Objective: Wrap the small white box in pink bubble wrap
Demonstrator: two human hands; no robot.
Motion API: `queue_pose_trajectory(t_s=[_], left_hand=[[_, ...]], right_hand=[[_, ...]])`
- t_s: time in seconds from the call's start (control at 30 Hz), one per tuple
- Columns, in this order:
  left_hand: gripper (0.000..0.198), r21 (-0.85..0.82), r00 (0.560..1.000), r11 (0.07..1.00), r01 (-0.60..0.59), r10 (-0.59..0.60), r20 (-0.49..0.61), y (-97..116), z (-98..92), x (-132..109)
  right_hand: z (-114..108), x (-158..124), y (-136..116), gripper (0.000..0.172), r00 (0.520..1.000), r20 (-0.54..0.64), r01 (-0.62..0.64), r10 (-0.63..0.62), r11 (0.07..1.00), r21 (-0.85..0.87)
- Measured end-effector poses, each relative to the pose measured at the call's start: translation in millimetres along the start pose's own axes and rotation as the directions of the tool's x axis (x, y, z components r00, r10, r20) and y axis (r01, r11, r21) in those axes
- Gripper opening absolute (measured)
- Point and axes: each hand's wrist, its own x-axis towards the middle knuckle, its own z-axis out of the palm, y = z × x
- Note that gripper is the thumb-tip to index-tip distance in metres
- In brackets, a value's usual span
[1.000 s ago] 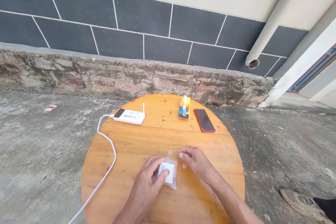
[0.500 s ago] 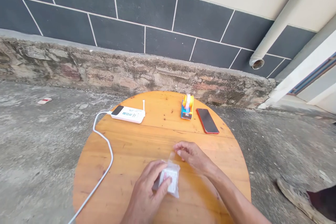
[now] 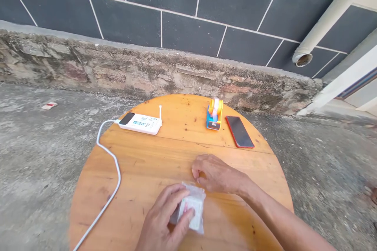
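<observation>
A small white box (image 3: 194,222) in a clear plastic wrapper (image 3: 198,193) is on the wooden table (image 3: 141,180), close to the front. My left hand (image 3: 165,217) grips it from the left, with the thumb across its top face and the fingers at its far left side. Just beyond the wrapper's far edge is my right hand (image 3: 218,174), its fingers curled down and closed. Those fingertips are mostly hidden, and I cannot make out what is in them.
At the back stands a yellow and blue tape dispenser (image 3: 214,114), beside a red-edged phone (image 3: 240,132). To the left lies a white device (image 3: 141,123) with a long white cable (image 3: 119,172) running off the front edge. A stone ledge (image 3: 141,68) runs behind the table.
My right hand has curled its fingers downward near the wrapper; the clear strip earlier raised by its fingertips no longer shows. My left hand keeps its grip. The view has shifted slightly.
</observation>
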Motion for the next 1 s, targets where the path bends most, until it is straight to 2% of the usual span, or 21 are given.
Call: queue_pose_trajectory(t_s=[0.13,0.23,0.37,0.47,0.6,0.83,1.0], left_hand=[[0.025,-0.003,1.0,1.0,0.003,-0.003,0.012,-2,0.5,0],[0.025,-0.001,1.0,1.0,0.018,-0.018,0.003,0,0.3,0],[0.024,0.001,0.999,0.999,0.049,-0.049,0.013,3,-0.4,-1],[0.023,-0.011,0.998,0.998,0.062,-0.062,0.018,4,-0.7,-1],[0.023,-0.027,0.998,0.998,0.06,-0.06,0.023,4,-1.0,0],[0.023,-0.048,0.997,0.996,0.078,-0.078,0.014,6,-1.1,2],[0.023,-0.067,0.996,0.994,0.086,-0.085,0.01,8,-0.9,3]], right_hand=[[2,-4,1,0.014,0.999,-0.036,-0.019,0.025,0.987,0.161],[1,-8,-1,0.011,0.998,0.019,-0.069,0.067,0.94,0.335],[5,-11,1,0.021,0.993,0.076,-0.117,0.09,0.812,0.572],[12,-10,8,0.026,0.989,0.089,-0.147,0.118,0.713,0.686],[22,-8,16,0.028,0.988,0.013,-0.121,0.157,0.703,0.701],[30,-5,14,0.025,0.972,-0.126,-0.081,0.198,0.785,0.615],[32,-5,13,0.022,0.964,-0.187,-0.04,0.188,0.799,0.6]])
